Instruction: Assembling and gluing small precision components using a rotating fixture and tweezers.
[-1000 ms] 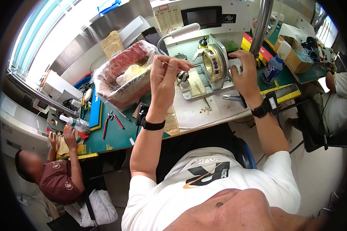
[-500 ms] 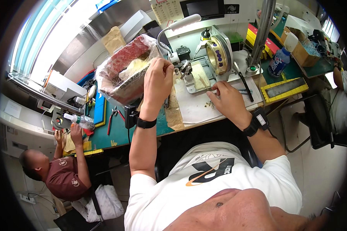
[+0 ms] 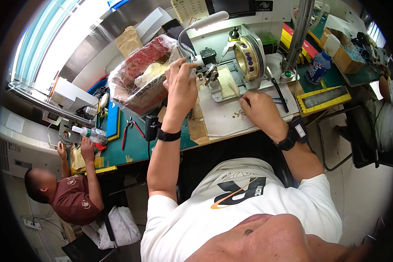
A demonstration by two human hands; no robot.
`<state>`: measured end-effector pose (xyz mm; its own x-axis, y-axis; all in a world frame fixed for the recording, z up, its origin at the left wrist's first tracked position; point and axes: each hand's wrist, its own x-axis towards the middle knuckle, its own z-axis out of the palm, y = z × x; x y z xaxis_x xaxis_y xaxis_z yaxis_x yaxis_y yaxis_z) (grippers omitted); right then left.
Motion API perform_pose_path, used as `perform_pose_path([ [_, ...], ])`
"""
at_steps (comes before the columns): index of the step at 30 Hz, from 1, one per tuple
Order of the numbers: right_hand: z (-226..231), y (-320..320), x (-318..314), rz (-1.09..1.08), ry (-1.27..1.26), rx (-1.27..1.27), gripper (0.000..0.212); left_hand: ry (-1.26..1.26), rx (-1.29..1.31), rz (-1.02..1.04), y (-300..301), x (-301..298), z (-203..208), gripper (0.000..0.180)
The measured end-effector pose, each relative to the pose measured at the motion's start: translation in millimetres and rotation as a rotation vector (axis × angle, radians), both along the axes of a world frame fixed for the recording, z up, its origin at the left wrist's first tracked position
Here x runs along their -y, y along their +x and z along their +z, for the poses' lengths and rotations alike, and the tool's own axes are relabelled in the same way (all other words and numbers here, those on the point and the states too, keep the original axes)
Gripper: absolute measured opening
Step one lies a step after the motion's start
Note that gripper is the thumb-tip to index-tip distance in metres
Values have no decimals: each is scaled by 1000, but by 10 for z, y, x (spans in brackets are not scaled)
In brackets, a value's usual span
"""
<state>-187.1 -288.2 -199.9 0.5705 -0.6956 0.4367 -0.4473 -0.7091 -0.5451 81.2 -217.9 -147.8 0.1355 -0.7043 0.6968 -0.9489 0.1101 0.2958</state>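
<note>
My left hand [image 3: 181, 85] is raised between a plastic-lined box [image 3: 133, 98] and a small bench machine [image 3: 215, 83]. Its fingers are bent and somewhat apart, one reaching right toward the machine; nothing shows in them. My right hand [image 3: 263, 111] is low over a white paper sheet [image 3: 218, 124], just right of the machine's pale pad [image 3: 228, 82]. Its fingers are curled together, and whatever they may hold is hidden. Several tiny pieces [image 3: 239, 114] lie on the sheet beside it. A gold-coloured reel [image 3: 246, 61] stands upright behind the pad.
A lamp [image 3: 209, 20] arches over the machine. Black tweezers [image 3: 278, 94] lie right of my right hand, near a yellow-edged tray [image 3: 325, 99] and a blue bottle [image 3: 317, 67]. Red-handled pliers [image 3: 131, 131] lie on the green mat. A co-worker [image 3: 72, 196] sits at the left.
My left hand's fingers have gone from pinched together to more spread, with one pointing right. My right hand has shifted slightly right, its fingers more curled.
</note>
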Motion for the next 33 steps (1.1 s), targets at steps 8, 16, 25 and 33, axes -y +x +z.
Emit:
perform_pose_path([
  [8,43,145,107,-52,-42,-89,31,157,13,-459,32,263,425,31],
  [16,283,-8,-183,-61,-29,91,24,205,-286,-416,17,319,403,4],
  [25,417,108,-222,-19,-106,273,19,115,-783,-571,-258,284,384,11],
  [33,187,33,-174,-12,-77,119,20,-90,-58,-299,-353,198,485,9],
])
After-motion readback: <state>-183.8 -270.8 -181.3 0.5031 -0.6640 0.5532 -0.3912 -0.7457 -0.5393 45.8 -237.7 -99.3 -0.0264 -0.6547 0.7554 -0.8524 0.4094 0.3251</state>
